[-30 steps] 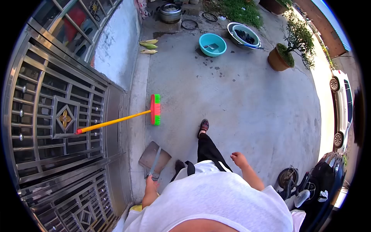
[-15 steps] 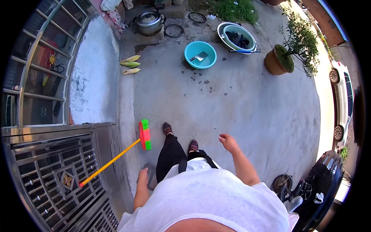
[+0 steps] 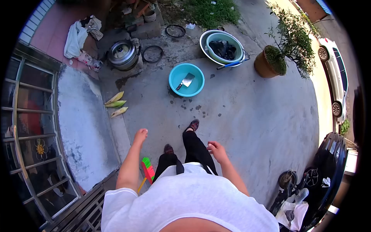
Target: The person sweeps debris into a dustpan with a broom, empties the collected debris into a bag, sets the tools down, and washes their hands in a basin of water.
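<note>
My left hand [image 3: 141, 135] hangs ahead of my body with its fingers curled in, nothing showing in it. On the other side my right hand [image 3: 217, 151] is loosely bent, fingers partly apart and holding nothing. Both are clear of any object. A turquoise basin [image 3: 177, 72] stands on the concrete ahead, and a cleaver [image 3: 188, 80] with a dark handle lies inside it. Husked corn ears [image 3: 116, 103] lie on the ground to the left. Beside my left leg is a red and green broom [image 3: 147, 168], partly hidden by my body.
A lidded metal pot [image 3: 123, 55] stands far left. Nested basins [image 3: 205, 43] hold a black bag, with a blue-handled stick across the rim. A potted tree [image 3: 266, 65] is on the right. A barred window [image 3: 36, 131] borders the left; parked motorbikes [image 3: 288, 179] are behind right.
I have stepped forward, so the basin, corn and pots are nearer and the broom has dropped back beside me. My left hand has swung forward; my right hand has moved slightly inward.
</note>
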Available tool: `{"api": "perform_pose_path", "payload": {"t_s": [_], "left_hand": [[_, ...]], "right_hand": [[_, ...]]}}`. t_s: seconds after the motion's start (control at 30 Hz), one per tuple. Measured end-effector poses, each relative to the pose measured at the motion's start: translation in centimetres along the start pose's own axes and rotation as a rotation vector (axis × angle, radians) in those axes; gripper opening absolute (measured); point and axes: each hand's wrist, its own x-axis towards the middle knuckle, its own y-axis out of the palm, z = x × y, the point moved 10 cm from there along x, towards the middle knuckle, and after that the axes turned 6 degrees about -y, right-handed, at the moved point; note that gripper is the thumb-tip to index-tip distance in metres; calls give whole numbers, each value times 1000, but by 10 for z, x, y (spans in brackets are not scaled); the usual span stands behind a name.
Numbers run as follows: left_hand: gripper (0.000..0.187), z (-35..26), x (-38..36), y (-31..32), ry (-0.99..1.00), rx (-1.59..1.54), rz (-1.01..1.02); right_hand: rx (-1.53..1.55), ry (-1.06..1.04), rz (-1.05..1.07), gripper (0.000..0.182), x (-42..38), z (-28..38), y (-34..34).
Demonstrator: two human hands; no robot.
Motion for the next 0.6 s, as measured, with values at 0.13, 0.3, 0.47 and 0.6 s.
{"api": "perform_pose_path", "payload": {"t_s": [0.13,0.3,0.47,0.6], "left_hand": [[27,-79,70,67,73,77,94],[28,-125,122,159,-4,105,245],[31,-144,211,225,56,277,269],[35,-153,297,260,92,383,277]], "right_hand": [[23,77,68,28,70,7,-12],[-84,73,116,29,179,31,-24],[116,95,56,30,271,32,-22],[198,87,25,30,352,0,-1]]}}
